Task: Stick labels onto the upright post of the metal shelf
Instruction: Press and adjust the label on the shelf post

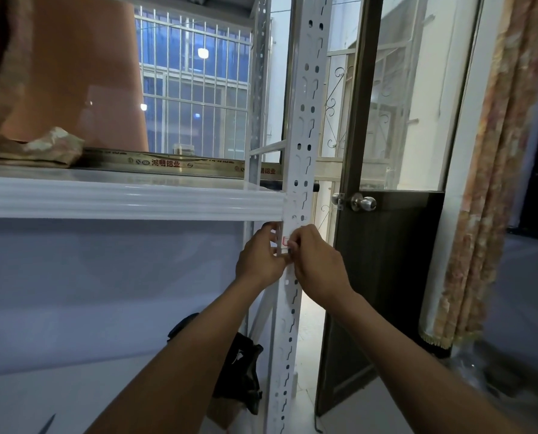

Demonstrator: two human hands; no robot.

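Observation:
The white upright post (305, 120) of the metal shelf runs from top to bottom, pierced by rows of slots. Just under the white shelf board (130, 198) a small white label with a red mark (286, 241) lies against the post. My left hand (258, 258) holds its left side, fingers curled around the post's edge. My right hand (316, 264) pinches the label's right edge with thumb and forefinger. Both hands hide most of the label.
A dark door with a round metal knob (363, 202) stands open right of the post. A patterned curtain (493, 183) hangs further right. A black bag (242, 374) sits low behind the post. Folded cloth (51, 145) lies on the shelf top by a barred window (195, 89).

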